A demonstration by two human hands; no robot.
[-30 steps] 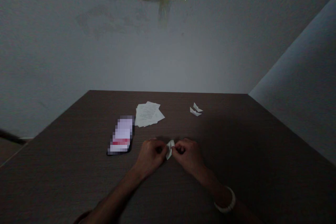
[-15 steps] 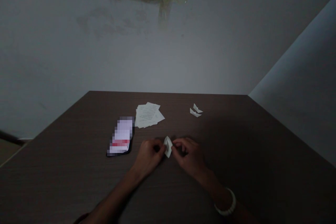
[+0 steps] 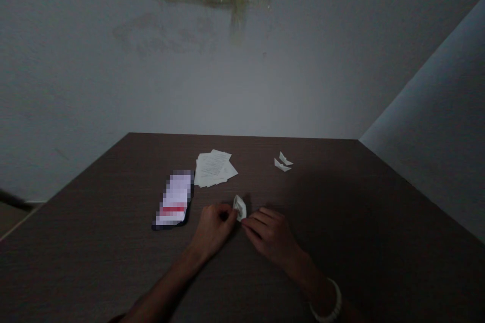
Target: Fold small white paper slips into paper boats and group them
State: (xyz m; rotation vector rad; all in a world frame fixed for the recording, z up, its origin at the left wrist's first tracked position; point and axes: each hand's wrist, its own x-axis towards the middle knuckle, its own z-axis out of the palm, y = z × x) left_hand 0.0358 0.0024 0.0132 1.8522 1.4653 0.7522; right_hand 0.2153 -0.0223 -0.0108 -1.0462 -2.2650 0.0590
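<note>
A small white folded paper boat [image 3: 239,207] is held up near the middle of the table, its folds partly spread. My left hand [image 3: 215,224] pinches its left side between thumb and fingers. Fingertips of my right hand [image 3: 270,232] are closed together at the boat's lower tip, with the thumb mostly hidden under the fingers. Farther off to the right, two finished-looking paper boats [image 3: 282,165] lie close together on the tabletop.
The brown wooden table [image 3: 94,192] reaches back to a grey wall [image 3: 303,70]. Left of my hands lies a phone [image 3: 175,197] with its screen lit and blurred. Behind it is a loose stack of printed paper pieces [image 3: 214,169].
The boat has tilted and shifted slightly left. My right hand has slid from its right side down to its lower tip, its fingers now closer together. My left hand keeps its pinch.
</note>
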